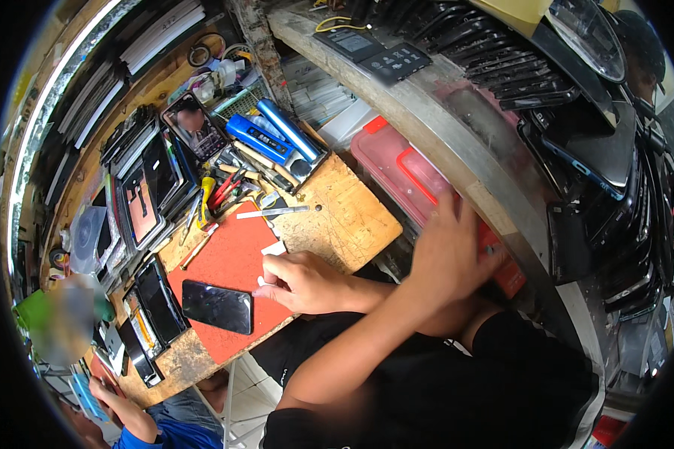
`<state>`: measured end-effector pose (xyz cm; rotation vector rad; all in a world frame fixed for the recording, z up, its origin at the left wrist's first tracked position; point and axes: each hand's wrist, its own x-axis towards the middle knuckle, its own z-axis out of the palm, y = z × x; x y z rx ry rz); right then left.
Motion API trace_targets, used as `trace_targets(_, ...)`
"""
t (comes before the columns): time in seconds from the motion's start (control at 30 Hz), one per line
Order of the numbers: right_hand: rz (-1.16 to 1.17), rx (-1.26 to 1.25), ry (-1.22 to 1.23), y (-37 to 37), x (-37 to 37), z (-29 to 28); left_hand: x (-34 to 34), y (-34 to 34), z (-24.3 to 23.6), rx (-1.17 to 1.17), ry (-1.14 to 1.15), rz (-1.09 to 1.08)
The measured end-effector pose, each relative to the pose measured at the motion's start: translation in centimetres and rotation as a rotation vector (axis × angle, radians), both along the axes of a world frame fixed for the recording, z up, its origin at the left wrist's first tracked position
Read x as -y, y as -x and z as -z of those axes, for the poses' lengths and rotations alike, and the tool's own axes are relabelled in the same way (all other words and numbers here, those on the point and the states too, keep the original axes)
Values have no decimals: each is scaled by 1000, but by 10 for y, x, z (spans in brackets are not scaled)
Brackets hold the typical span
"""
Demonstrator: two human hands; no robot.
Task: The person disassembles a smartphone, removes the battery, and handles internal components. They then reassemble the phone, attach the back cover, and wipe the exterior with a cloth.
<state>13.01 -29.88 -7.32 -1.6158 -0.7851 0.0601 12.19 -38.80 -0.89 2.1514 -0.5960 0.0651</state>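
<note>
My left arm crosses over my right. My left hand [449,243] is over the translucent red plastic case [386,161] on the right, fingers and thumb apart, fingertips near its bright red handle [416,176]. My right hand [303,282] is closed above the red mat [225,262], pinching a small white piece [275,248] whose kind I cannot make out. Just left of these fingers, a black smartphone [217,306] lies on the mat, its dark screen up. A metal ruler [272,212] lies across the mat's far edge.
Pliers [227,191], a yellow-handled tool [205,200] and blue devices [258,141] crowd the back of the wooden bench [344,217]. Opened phones [157,299] lie left. A stone-like ledge [457,127] with stacked phone parts curves along the right. Another person's hand [105,393] shows lower left.
</note>
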Motion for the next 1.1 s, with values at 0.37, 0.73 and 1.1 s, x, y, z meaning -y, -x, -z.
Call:
trace_targets(0.37,132,13,128,7,4,4,-209,92,-122,342,1021,257)
trace_targets(0.73,69,-167,20,-1,-3,2,-265,146,-156,686,1077,534)
trace_targets(1.1,19,-117,-5,9,-38,-14,-334,185,-157,822,1016,483)
